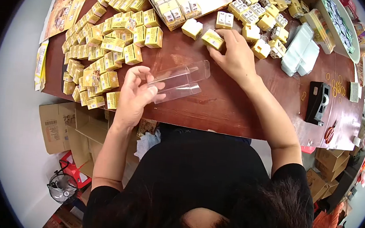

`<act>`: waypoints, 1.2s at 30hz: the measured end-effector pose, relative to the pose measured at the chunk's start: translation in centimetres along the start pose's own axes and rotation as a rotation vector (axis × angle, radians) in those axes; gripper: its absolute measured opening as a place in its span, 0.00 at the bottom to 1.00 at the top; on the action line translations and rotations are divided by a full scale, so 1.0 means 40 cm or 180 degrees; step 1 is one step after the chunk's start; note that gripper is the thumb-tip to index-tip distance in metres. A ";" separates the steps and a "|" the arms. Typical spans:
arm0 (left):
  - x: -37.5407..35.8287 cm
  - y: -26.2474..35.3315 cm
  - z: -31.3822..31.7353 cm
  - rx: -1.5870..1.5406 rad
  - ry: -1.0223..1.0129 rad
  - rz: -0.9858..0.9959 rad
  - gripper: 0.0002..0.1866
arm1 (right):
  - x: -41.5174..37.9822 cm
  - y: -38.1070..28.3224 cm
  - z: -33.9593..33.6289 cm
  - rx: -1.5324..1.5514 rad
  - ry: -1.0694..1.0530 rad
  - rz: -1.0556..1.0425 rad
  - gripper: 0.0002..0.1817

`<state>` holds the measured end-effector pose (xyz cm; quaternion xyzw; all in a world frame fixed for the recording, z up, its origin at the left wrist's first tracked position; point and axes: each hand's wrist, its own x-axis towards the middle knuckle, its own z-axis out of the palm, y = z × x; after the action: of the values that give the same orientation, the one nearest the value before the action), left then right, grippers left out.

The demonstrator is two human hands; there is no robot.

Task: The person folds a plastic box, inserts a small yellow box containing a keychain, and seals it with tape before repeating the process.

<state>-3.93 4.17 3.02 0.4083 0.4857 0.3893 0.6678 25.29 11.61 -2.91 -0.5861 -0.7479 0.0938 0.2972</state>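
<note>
My left hand (138,91) pinches a clear plastic box (181,80), its end flaps standing out, above the front part of the brown table (217,110). Farther back, my right hand (233,53) has its thumb and fingers around a small yellow block (213,39). Another yellow block (192,29) lies just left of that one, and a block with two white squares on top (224,20) sits behind it. To the right of my right hand is a loose pile of yellow and white blocks (263,22).
Many small yellow boxes (111,44) cover the table's left side. A carton tray of packed pieces (169,6) stands at the back. On the right are clear plastic trays (301,50), a tape dispenser (317,103), rubber bands (338,88) and red-handled scissors (330,133).
</note>
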 end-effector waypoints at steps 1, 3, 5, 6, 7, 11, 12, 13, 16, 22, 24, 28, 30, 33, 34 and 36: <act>-0.009 -0.002 -0.007 -0.0124 0.0134 0.0006 0.25 | -0.010 -0.008 -0.014 0.0012 -0.0019 0.0007 0.31; -0.003 -0.037 -0.025 -0.0349 0.0120 -0.0138 0.26 | -0.034 -0.024 -0.041 0.0160 -0.0168 0.0239 0.28; 0.012 -0.064 -0.024 -0.0645 0.0127 -0.0344 0.25 | -0.042 -0.039 -0.069 0.0268 -0.0393 0.0429 0.25; 0.020 -0.068 -0.012 -0.0655 0.0114 -0.0350 0.25 | -0.041 -0.045 -0.080 0.0421 -0.0221 0.0414 0.25; 0.027 -0.072 0.001 -0.0735 0.0039 -0.0369 0.25 | -0.042 -0.052 -0.088 0.0579 -0.0056 0.0396 0.25; 0.041 -0.061 0.059 -0.0790 -0.0103 -0.0390 0.25 | -0.046 -0.081 -0.113 0.1191 -0.0244 0.0103 0.23; 0.044 -0.061 0.061 -0.0795 -0.0122 -0.0390 0.25 | -0.047 -0.078 -0.120 0.1175 -0.0237 0.0110 0.23; 0.047 -0.062 0.062 -0.0770 -0.0094 -0.0356 0.25 | -0.047 -0.073 -0.130 0.1282 -0.0353 -0.0069 0.24; 0.048 -0.062 0.050 -0.0714 -0.0092 -0.0360 0.26 | -0.052 -0.060 -0.173 0.1651 -0.0616 -0.0317 0.29; 0.055 -0.038 0.042 -0.0680 -0.0364 -0.0480 0.27 | -0.048 -0.042 -0.198 0.1350 -0.0625 -0.0575 0.34; 0.060 -0.028 0.045 -0.0655 -0.0368 -0.0534 0.27 | -0.045 -0.047 -0.208 0.1279 -0.0627 -0.0822 0.31; 0.066 -0.015 0.050 -0.0857 -0.0265 -0.0564 0.28 | -0.054 -0.041 -0.221 0.1225 -0.0696 -0.1111 0.30; 0.066 -0.014 0.054 -0.0845 -0.0286 -0.0562 0.28 | -0.057 -0.037 -0.227 0.1259 -0.0732 -0.1115 0.30; 0.073 0.006 0.053 -0.0597 -0.0613 -0.0274 0.28 | -0.059 -0.035 -0.234 0.1297 -0.0863 -0.0775 0.29; 0.076 0.012 0.051 -0.0509 -0.0575 -0.0294 0.28 | -0.059 -0.043 -0.235 0.1276 -0.0842 -0.0923 0.29; 0.076 0.015 0.051 -0.0420 -0.0516 -0.0311 0.28 | -0.059 -0.061 -0.240 0.1332 -0.0784 -0.1129 0.29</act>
<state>-1.36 6.82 2.97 0.3695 0.4227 0.3531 0.7484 28.94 6.68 5.23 -0.3565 -0.8334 0.2629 0.3304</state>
